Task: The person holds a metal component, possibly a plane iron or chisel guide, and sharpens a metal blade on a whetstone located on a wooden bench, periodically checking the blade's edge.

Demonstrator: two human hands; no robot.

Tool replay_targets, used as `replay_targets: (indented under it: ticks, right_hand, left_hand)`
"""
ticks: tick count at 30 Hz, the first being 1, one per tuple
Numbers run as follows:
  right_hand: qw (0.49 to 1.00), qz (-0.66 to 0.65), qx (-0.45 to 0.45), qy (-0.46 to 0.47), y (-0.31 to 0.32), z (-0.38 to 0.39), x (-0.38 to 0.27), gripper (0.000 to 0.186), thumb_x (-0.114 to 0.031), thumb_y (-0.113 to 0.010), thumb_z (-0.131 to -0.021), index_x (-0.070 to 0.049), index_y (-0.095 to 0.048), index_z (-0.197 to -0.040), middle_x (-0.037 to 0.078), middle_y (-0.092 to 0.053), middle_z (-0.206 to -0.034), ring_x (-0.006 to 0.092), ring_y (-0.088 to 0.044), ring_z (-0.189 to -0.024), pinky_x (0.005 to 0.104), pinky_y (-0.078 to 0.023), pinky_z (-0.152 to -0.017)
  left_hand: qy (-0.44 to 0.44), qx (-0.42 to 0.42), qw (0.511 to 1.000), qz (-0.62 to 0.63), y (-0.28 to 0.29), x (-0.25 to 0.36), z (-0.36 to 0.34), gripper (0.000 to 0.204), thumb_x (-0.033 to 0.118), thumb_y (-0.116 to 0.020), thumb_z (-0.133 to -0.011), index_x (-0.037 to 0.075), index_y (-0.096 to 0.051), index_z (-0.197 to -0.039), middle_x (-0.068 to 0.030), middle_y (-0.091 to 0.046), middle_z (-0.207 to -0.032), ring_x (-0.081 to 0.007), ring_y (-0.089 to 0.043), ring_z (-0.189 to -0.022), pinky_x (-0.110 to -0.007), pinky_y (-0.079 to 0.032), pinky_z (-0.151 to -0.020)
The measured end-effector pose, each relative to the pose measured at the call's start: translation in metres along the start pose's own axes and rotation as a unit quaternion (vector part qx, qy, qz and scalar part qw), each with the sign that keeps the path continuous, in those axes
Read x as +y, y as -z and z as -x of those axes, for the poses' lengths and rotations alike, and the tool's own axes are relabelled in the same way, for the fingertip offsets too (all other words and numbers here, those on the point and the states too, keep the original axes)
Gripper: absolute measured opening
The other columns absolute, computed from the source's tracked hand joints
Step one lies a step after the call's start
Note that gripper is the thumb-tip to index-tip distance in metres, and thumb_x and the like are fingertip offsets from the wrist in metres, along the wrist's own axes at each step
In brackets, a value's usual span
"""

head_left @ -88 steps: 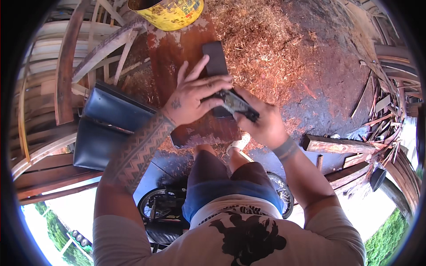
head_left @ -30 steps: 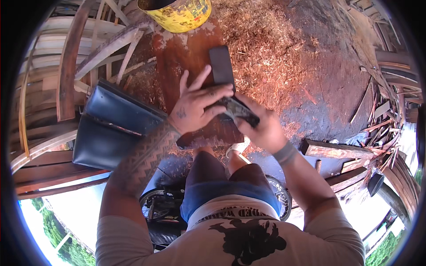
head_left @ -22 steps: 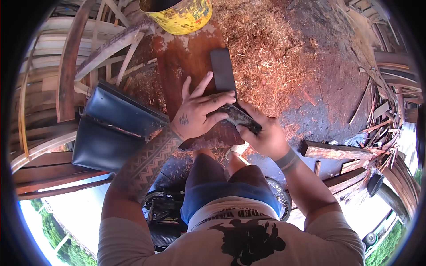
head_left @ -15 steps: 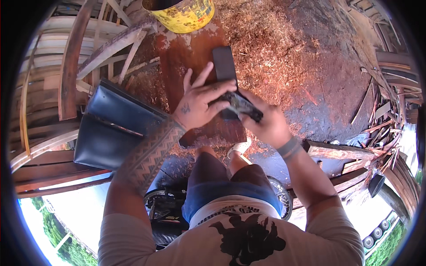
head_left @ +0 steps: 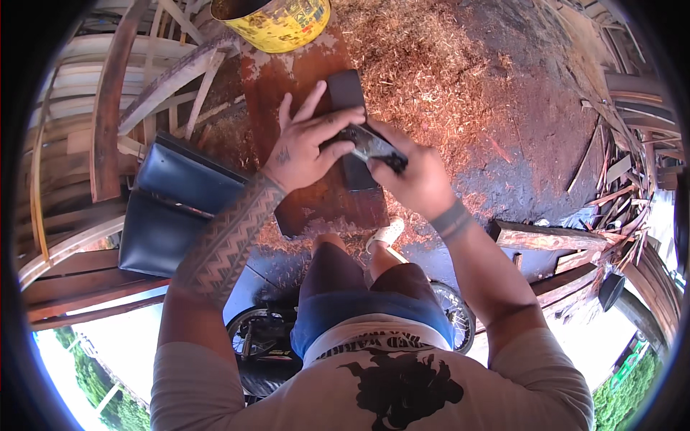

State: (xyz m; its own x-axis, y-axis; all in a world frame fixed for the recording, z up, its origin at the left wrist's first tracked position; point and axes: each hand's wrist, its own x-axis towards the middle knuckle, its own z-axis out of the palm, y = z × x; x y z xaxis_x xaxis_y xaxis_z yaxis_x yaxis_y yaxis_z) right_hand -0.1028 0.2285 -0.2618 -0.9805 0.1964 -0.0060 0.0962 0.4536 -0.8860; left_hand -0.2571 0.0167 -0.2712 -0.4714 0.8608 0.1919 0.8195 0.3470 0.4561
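A dark, long flat-faced block (head_left: pixel 346 90) lies lengthwise on a reddish-brown wooden board (head_left: pixel 284 197). Across this block, between my hands, is a short mottled grey piece with a black end (head_left: pixel 374 148); its exact kind is hard to make out. My right hand (head_left: pixel 417 176) is closed around the black end, with fingers along its far side. At the other end my left hand (head_left: pixel 305 147) pinches it between thumb and index finger, while its remaining fingers stick out over the board. Whether the piece touches the block underneath is hidden by my hands.
A yellow bucket (head_left: pixel 280 27) stands on the board's far end. To the left sits a black padded seat or case (head_left: pixel 176 205). Wood shavings (head_left: pixel 420 79) cover the ground beyond, scrap timber (head_left: pixel 550 235) lies right, and a motorcycle wheel (head_left: pixel 453 316) shows behind my legs.
Both hands with the grey piece appear farther left and slightly higher in the picture. The board, block and bucket have shifted left too, as the view moved. My grip looks the same.
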Motion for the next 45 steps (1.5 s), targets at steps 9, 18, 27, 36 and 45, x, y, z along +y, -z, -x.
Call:
replay_targets:
  ticks: [9,18,27,36,45]
  right_hand:
    - [1.000,-0.022,0.010,0.006,-0.004,0.012,0.000,0.065,-0.022,-0.080,-0.091,-0.016,-0.064,-0.154,0.027,-0.078,-0.102,0.0411,-0.081,-0.091,0.0479,-0.066,-0.081]
    - [0.997,0.025,0.022,0.064,-0.003,0.004,-0.001,0.063,-0.023,-0.081,-0.092,-0.015,-0.066,-0.153,0.027,-0.079,-0.099,0.0398,-0.081,-0.087,0.0466,-0.066,-0.081]
    - [1.000,0.003,-0.001,-0.008,-0.004,0.006,-0.010,0.065,-0.022,-0.080,-0.092,-0.014,-0.064,-0.154,0.026,-0.079,-0.096,0.0402,-0.081,-0.082,0.0469,-0.065,-0.076]
    - [0.999,0.040,-0.024,0.005,-0.006,0.007,-0.012,0.065,-0.029,-0.081,-0.094,-0.018,-0.063,-0.155,0.024,-0.077,-0.090,0.0408,-0.080,-0.081,0.0491,-0.064,-0.075]
    - [0.999,0.034,-0.008,0.037,-0.009,0.010,-0.005,0.066,-0.029,-0.083,-0.094,-0.018,-0.063,-0.156,0.023,-0.081,-0.099,0.0406,-0.080,-0.085,0.0468,-0.065,-0.077]
  left_hand:
    - [0.008,-0.006,1.000,-0.018,0.002,0.001,0.001,0.046,0.040,-0.074,-0.105,0.026,-0.068,-0.149,0.0068,-0.071,-0.153,-0.0340,-0.029,-0.169,-0.068,-0.002,-0.132]
    - [-0.003,-0.020,1.000,0.013,-0.001,0.007,0.013,0.044,0.037,-0.079,-0.101,0.025,-0.071,-0.143,0.0069,-0.071,-0.153,-0.0307,-0.031,-0.169,-0.066,-0.002,-0.133]
    - [0.008,0.000,1.000,-0.008,0.000,-0.001,0.008,0.048,0.046,-0.072,-0.105,0.036,-0.066,-0.151,0.0103,-0.071,-0.151,-0.0290,-0.030,-0.169,-0.070,-0.006,-0.130]
    - [0.001,-0.010,1.000,-0.008,0.008,-0.002,0.017,0.042,0.039,-0.072,-0.107,0.025,-0.070,-0.147,0.0062,-0.071,-0.152,-0.0308,-0.029,-0.170,-0.066,0.000,-0.133]
    - [0.020,-0.001,1.000,-0.004,0.007,-0.007,0.014,0.048,0.037,-0.077,-0.103,0.027,-0.068,-0.150,0.0068,-0.070,-0.154,-0.0318,-0.028,-0.170,-0.070,-0.002,-0.131]
